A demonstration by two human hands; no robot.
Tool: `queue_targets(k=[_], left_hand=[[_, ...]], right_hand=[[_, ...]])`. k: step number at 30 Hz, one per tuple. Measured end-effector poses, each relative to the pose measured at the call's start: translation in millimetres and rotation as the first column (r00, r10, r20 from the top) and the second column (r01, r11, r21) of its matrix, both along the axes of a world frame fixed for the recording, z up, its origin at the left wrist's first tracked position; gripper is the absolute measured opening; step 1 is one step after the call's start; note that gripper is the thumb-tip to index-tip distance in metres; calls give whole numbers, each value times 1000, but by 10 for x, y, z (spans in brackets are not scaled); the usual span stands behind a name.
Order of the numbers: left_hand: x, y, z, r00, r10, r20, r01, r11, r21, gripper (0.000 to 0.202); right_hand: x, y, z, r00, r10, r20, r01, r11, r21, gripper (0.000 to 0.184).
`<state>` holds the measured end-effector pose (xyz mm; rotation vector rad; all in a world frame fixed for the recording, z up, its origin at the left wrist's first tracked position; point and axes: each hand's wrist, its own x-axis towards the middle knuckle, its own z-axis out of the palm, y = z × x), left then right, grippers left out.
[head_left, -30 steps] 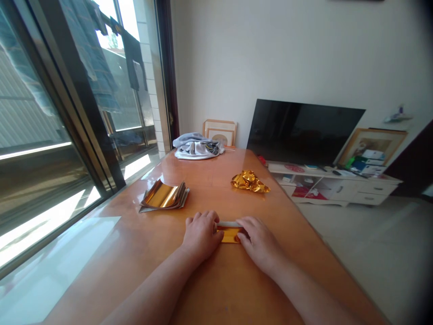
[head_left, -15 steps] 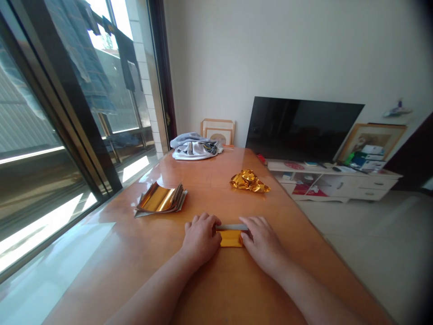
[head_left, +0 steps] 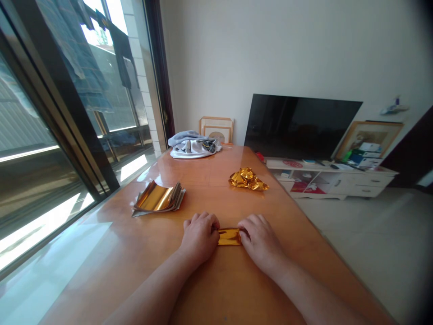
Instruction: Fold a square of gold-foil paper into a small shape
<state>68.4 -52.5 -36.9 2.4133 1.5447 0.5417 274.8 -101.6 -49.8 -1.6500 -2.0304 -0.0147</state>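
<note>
A folded strip of shiny gold foil paper (head_left: 229, 237) lies on the table in front of me, between both hands. My left hand (head_left: 202, 235) pinches its left end, with thumb and fingers closed on it. At the right end, the bent fingers of my right hand (head_left: 259, 237) close on the paper in the same way. My hands cover both ends of the strip. Farther left rests a stack of gold foil sheets (head_left: 157, 197), curling up at the edges. Beyond my right hand sits a crumpled cluster of gold foil pieces (head_left: 247, 179).
The glossy wooden table (head_left: 203, 289) runs away from me. A bundle of grey cloth (head_left: 194, 145) lies at its far end. A large television (head_left: 301, 128) stands on a white cabinet (head_left: 341, 183) at the right. Glass sliding doors (head_left: 71, 135) line the left side.
The pale strip that stood at the paper's far edge has folded down, so only gold shows between my hands. Both hands stay in nearly the same place. The view has shifted slightly.
</note>
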Motion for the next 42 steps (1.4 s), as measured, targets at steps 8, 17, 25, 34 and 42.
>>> queue_targets(k=[8, 17, 25, 34, 42], left_hand=[[-7, 0, 23, 1000, 1, 7, -1, 1000, -21, 19], [-12, -17, 138, 995, -90, -35, 88, 995, -54, 20], [-123, 44, 119, 982, -184, 31, 186, 979, -80, 27], [-197, 86, 154, 972, -229, 47, 234, 960, -154, 33], [-276, 34, 211, 948, -318, -20, 316, 945, -81, 29]], right_hand=[[18, -1, 3, 1000, -2, -7, 3, 997, 82, 33], [-167, -156, 115, 986, 166, -8, -165, 984, 59, 10], [-174, -163, 79, 984, 169, 52, -168, 985, -28, 9], [-219, -227, 125, 934, 203, 292, -215, 977, 8, 25], [-251, -201, 114, 923, 155, 353, -167, 986, 4, 24]])
